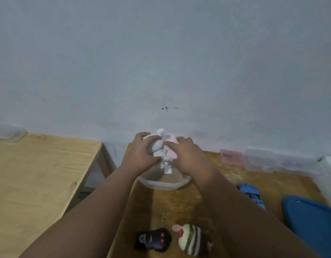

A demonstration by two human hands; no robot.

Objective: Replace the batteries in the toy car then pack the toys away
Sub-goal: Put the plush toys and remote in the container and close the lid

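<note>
A clear plastic tub [163, 184] stands on the brown wooden table [166, 207] near the wall. Over it, my left hand [142, 153] grips a white plush toy [158, 145], and my right hand [188, 155] presses down on a pink plush toy [173, 153] beside it. Both toys sit in the tub's top. A blue toy car [251, 195] lies to the right of my right forearm. Close to me lie a black remote control [153, 240] and a striped plush toy [191, 239].
A blue lid [313, 222] lies at the right edge. Against the wall stand a pink box [230, 157] and clear plastic boxes [276, 162]. A lighter wooden table [38, 181] stands to the left across a gap, with a clear container [8, 134] at its far corner.
</note>
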